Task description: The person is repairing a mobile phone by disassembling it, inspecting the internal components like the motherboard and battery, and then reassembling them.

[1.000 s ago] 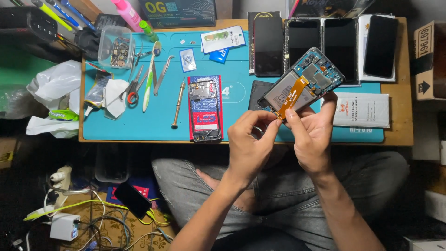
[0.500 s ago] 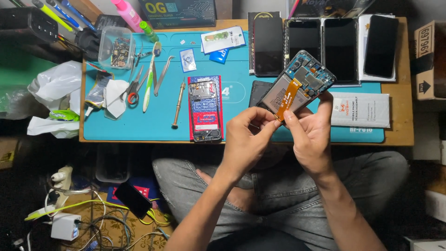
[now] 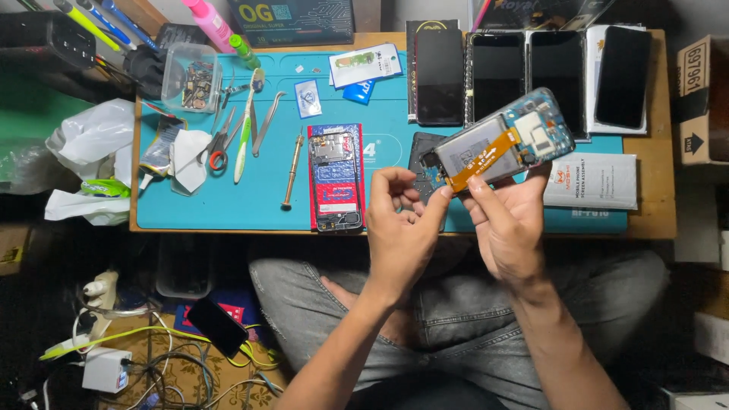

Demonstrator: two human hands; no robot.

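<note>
Fingertips (image 3: 443, 199) hide flex cable (image 3: 483, 160) end — phone (image 3: 507, 140) tilted.

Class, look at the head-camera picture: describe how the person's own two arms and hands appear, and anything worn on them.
Both forearms are bare, with no sleeves in view. The left hand and the right hand wear no gloves, and no rings, watch or wristband show. The fingernails look short and plain.

An opened phone (image 3: 505, 144), back cover removed, was held tilted above the desk (image 3: 653, 220) by the right hand (image 3: 509, 220). The lower end of its orange flex cable (image 3: 480, 161) was pinched by the left hand (image 3: 402, 228). A second opened phone (image 3: 335, 176) was laid on the blue mat (image 3: 266, 190).
</note>
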